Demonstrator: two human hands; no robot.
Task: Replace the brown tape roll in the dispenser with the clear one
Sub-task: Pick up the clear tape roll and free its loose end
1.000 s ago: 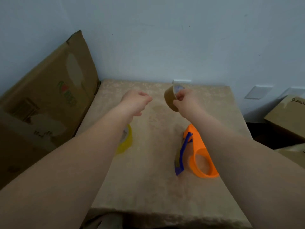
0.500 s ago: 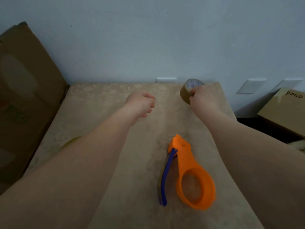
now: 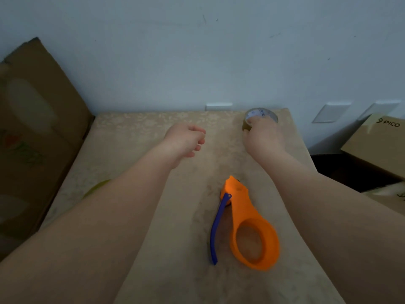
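Note:
The brown tape roll (image 3: 259, 115) lies flat at the far right corner of the beige table (image 3: 135, 132), with my right hand (image 3: 262, 137) on it, fingers over its near rim. The orange dispenser (image 3: 247, 224) with its blue lever lies in the middle of the table, its ring holding no roll. My left hand (image 3: 186, 141) hovers loosely curled over the table's far middle, holding nothing. A yellowish sliver of the clear tape roll (image 3: 96, 188) peeks out from behind my left forearm.
A large cardboard box (image 3: 37, 128) leans against the table's left side. Another box marked PICO (image 3: 377, 143) sits to the right, below table height. A blue-grey wall (image 3: 197, 51) rises right behind the table.
My right hand carried the brown roll from mid-air down to the far right corner and set it flat. The view shifted left, so my left arm now covers the clear roll.

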